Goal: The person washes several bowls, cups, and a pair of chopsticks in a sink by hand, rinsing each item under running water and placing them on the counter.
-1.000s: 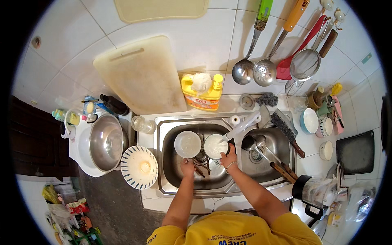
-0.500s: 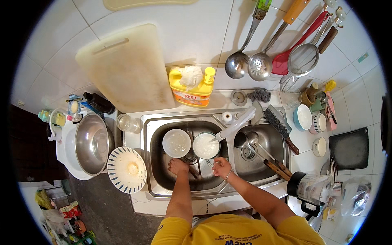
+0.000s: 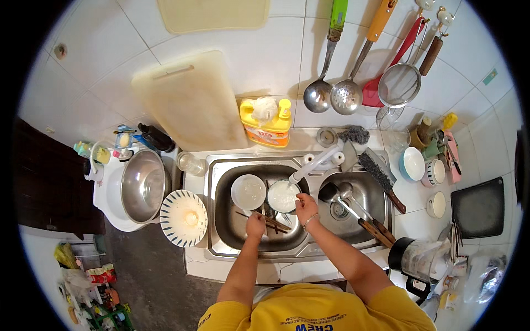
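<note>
Left hand (image 3: 255,225) clamped on brown chopsticks (image 3: 277,223), right hand (image 3: 306,209) apart from it, its grip indeterminable, filled bowl (image 3: 283,197) beside its left.

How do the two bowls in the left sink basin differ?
The right bowl shows a darker edge; the left bowl a pale one. The right bowl sits by the faucet, the right hand at its side; the left bowl stands clear of both. Both are round and sit in the same basin.
</note>
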The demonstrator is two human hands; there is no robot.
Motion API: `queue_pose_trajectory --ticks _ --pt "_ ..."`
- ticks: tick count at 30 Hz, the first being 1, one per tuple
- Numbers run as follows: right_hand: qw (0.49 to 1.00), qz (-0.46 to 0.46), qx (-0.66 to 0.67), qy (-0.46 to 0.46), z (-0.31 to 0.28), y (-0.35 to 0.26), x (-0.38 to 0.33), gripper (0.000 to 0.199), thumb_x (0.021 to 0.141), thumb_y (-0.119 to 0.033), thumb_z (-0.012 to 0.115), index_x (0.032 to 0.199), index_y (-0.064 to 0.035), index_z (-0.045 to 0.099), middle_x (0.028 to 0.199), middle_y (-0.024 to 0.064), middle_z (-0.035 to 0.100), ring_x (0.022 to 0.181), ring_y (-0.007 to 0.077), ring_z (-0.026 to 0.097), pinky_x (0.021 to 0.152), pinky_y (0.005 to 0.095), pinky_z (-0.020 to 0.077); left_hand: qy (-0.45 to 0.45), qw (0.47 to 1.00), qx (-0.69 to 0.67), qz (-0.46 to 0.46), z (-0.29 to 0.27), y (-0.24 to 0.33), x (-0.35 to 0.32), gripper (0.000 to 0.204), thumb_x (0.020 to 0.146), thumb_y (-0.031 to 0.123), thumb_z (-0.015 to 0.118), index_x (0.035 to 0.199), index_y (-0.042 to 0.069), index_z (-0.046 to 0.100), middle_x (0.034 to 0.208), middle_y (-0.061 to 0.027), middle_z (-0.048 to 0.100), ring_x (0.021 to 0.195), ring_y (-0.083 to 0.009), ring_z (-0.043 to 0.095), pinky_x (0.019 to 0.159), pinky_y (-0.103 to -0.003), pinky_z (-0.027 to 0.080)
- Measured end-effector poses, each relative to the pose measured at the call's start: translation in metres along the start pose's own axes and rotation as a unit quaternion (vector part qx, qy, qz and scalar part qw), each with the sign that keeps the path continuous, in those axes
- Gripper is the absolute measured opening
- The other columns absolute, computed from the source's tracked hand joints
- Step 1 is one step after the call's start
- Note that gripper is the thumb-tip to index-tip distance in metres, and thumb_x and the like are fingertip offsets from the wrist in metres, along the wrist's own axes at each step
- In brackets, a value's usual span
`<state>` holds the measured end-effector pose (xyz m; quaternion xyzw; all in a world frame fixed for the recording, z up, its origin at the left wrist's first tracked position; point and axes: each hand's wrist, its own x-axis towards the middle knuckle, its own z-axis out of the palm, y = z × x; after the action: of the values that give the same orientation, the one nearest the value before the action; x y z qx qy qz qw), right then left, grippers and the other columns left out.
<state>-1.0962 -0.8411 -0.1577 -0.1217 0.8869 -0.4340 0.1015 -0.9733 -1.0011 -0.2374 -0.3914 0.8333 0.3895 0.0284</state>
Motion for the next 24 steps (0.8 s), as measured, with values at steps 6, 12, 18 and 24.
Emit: queue_pose_trajectory --ticks 6,12,18,24 --pt "0.995 -0.023 0.02 -0.098 0.008 0.017 0.008 0.021 0.083 -0.011 0.049 0.099 -0.0022 0.059 0.101 0.0144 0.059 0.086 0.0238 0.058 0.076 0.0292 0.0452 -0.042 0.988 -0.12 -0.091 0.022 0.036 0.019 0.049 0.079 0.045 0.052 0.087 -0.002 0.059 0.09 -0.0243 0.059 0.082 -0.0385 0.056 0.074 -0.042 0.043" --pt "0.802 0.296 0.465 -0.231 -0.02 0.031 0.015 0.035 0.088 -0.025 0.05 0.117 -0.0047 0.049 0.112 0.009 0.056 0.098 0.0193 0.055 0.08 0.0311 0.0446 0.124 0.979 -0.164 0.011 0.036 0.069 0.016 0.036 0.081 0.024 0.057 0.106 -0.003 0.052 0.089 -0.017 0.06 0.076 -0.0259 0.057 0.069 -0.035 0.045" --pt "0.78 0.287 0.506 -0.234 -0.008 0.018 0.031 0.03 0.09 -0.024 0.047 0.114 -0.0075 0.051 0.11 0.0043 0.056 0.102 0.0158 0.051 0.086 0.0302 0.0391 -0.196 0.759 -0.612 -0.106 0.001 0.114 0.008 0.018 0.086 0.012 0.052 0.102 0.004 0.056 0.079 -0.0028 0.06 0.064 -0.0098 0.054 0.055 -0.021 0.043" --pt "0.795 0.311 0.473 -0.217 -0.013 0.005 0.037 0.026 0.089 -0.025 0.047 0.109 -0.0101 0.055 0.107 0.0008 0.056 0.102 0.0134 0.048 0.084 0.03 0.0379 -0.197 0.798 -0.55 -0.147 -0.005 0.129 0.023 0.018 0.086 0.022 0.056 0.074 0.008 0.051 0.058 0.0004 0.048 0.042 -0.0078 0.04 0.037 -0.021 0.031"
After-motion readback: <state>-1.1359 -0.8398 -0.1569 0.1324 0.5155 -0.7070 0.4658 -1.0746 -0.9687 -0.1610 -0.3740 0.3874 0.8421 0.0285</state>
